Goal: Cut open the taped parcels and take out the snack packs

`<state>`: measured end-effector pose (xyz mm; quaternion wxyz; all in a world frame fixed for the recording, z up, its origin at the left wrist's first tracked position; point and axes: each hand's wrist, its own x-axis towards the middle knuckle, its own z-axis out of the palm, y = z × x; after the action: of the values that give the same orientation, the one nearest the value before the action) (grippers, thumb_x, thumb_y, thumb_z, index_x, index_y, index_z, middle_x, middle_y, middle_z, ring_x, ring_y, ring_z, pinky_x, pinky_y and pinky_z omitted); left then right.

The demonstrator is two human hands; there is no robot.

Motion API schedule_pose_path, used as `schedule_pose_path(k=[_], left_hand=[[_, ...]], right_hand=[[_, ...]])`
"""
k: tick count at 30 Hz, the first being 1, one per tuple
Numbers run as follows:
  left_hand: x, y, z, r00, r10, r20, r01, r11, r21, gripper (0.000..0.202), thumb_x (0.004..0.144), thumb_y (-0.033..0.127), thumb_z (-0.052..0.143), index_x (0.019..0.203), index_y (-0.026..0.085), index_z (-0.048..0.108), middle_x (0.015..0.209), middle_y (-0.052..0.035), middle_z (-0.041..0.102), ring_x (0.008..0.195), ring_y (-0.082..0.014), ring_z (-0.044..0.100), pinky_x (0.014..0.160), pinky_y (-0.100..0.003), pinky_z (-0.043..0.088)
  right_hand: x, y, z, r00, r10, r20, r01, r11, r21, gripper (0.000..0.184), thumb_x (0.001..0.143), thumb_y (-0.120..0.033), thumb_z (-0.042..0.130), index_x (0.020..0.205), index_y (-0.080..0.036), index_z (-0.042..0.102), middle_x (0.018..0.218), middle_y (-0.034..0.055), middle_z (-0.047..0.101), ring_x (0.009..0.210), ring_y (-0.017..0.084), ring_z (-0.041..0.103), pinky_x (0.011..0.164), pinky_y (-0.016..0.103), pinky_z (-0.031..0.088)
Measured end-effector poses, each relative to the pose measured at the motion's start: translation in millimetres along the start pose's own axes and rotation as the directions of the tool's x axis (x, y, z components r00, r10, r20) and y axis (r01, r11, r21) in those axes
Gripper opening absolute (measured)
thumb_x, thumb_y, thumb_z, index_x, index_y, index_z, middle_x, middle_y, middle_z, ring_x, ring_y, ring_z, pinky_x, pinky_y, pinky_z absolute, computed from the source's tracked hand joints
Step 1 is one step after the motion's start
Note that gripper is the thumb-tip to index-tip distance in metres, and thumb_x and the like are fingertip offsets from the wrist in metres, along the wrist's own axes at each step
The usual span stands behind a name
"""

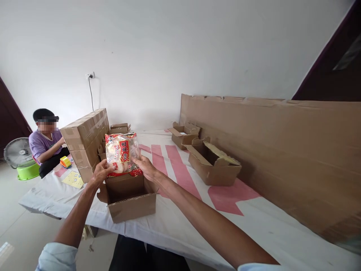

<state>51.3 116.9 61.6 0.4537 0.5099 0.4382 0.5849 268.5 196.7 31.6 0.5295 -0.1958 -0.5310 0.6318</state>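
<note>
Between my two hands is a red and clear plastic snack bag (118, 152), held upright with its printed front towards me. My left hand (102, 172) grips its lower left edge, fingers closed on it. On the opposite edge my right hand (146, 167) pinches the bag, its fingers partly hidden behind the plastic. Directly below sits an open cardboard box (132, 209) at the table's near edge, its flaps raised. The part of its inside that shows looks bare; the bag and hands hide some of the rear.
Taped cartons (84, 137) are stacked left. Two open boxes, a nearer one (214, 173) and a farther one (183, 141), stand right, before a tall cardboard sheet (267, 150). A tape roll (65, 162) lies near a seated person (46, 145) beside a fan (19, 152).
</note>
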Motion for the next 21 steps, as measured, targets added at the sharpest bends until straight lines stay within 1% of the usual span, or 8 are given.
schedule_pose_path(k=[3,6,9,12,14,17,21], left_hand=[[2,-5,-2.1,1.0,-0.012,-0.014,0.012,1.0,-0.005,0.07,0.051,0.044,0.107,0.106,0.015,0.076,0.095,-0.0083,0.085,0.083,-0.0249,0.081,0.078,-0.033,0.063],[3,-9,-3.5,1.0,-0.019,-0.021,0.018,1.0,-0.007,0.07,0.049,0.044,0.107,0.105,0.015,0.076,0.095,-0.0081,0.084,0.084,-0.025,0.081,0.077,-0.032,0.062],[4,-11,-3.8,0.999,-0.025,-0.025,0.025,1.0,-0.001,0.07,0.049,0.045,0.107,0.104,0.015,0.075,0.094,-0.008,0.084,0.083,-0.0249,0.081,0.079,-0.034,0.062],[2,-9,-3.1,1.0,-0.027,-0.012,0.027,1.0,-0.002,0.07,0.053,0.042,0.106,0.108,0.014,0.074,0.096,-0.0083,0.084,0.085,-0.0245,0.081,0.083,-0.036,0.063],[2,-6,-1.9,1.0,-0.012,0.002,0.012,1.0,-0.009,0.07,0.054,0.042,0.106,0.11,0.014,0.074,0.099,-0.0084,0.084,0.087,-0.0251,0.081,0.086,-0.037,0.063],[2,-2,1.0,1.0,0.031,0.006,-0.03,0.999,-0.022,0.072,0.053,0.042,0.106,0.111,0.016,0.073,0.1,-0.0084,0.084,0.091,-0.027,0.081,0.086,-0.038,0.063],[3,6,5.2,0.996,0.086,-0.01,-0.086,0.996,-0.037,0.072,0.054,0.042,0.106,0.113,0.017,0.071,0.104,-0.0084,0.084,0.093,-0.0261,0.08,0.087,-0.037,0.064]], right_hand=[[2,3,-2,1.0,0.013,0.0,-0.013,1.0,-0.012,0.059,0.064,-0.066,0.094,0.101,-0.023,0.08,0.108,0.0059,0.084,0.103,0.029,0.075,0.097,0.044,0.059],[3,6,-3,1.0,0.022,-0.007,-0.022,0.999,-0.025,0.058,0.062,-0.065,0.094,0.098,-0.022,0.079,0.104,0.0055,0.084,0.099,0.027,0.075,0.094,0.041,0.058],[3,8,-3,1.0,0.019,-0.015,-0.019,0.999,-0.034,0.057,0.062,-0.066,0.093,0.096,-0.022,0.077,0.099,0.0044,0.084,0.094,0.025,0.074,0.09,0.04,0.058],[3,7,0,1.0,-0.007,-0.025,0.006,0.999,-0.044,0.057,0.064,-0.066,0.092,0.099,-0.023,0.076,0.1,0.0038,0.083,0.094,0.025,0.074,0.09,0.04,0.058],[3,4,2,0.999,-0.027,-0.032,0.025,0.998,-0.059,0.055,0.065,-0.065,0.091,0.099,-0.024,0.075,0.099,0.0038,0.082,0.093,0.025,0.073,0.089,0.039,0.057],[2,-3,4,0.997,-0.063,-0.035,0.06,0.994,-0.091,0.05,0.07,-0.063,0.088,0.097,-0.024,0.074,0.099,0.0039,0.081,0.094,0.024,0.071,0.087,0.037,0.055],[0,-18,7,0.992,-0.124,-0.025,0.12,0.984,-0.132,0.042,0.077,-0.058,0.083,0.098,-0.024,0.073,0.106,0.0035,0.079,0.099,0.023,0.068,0.092,0.036,0.053]])
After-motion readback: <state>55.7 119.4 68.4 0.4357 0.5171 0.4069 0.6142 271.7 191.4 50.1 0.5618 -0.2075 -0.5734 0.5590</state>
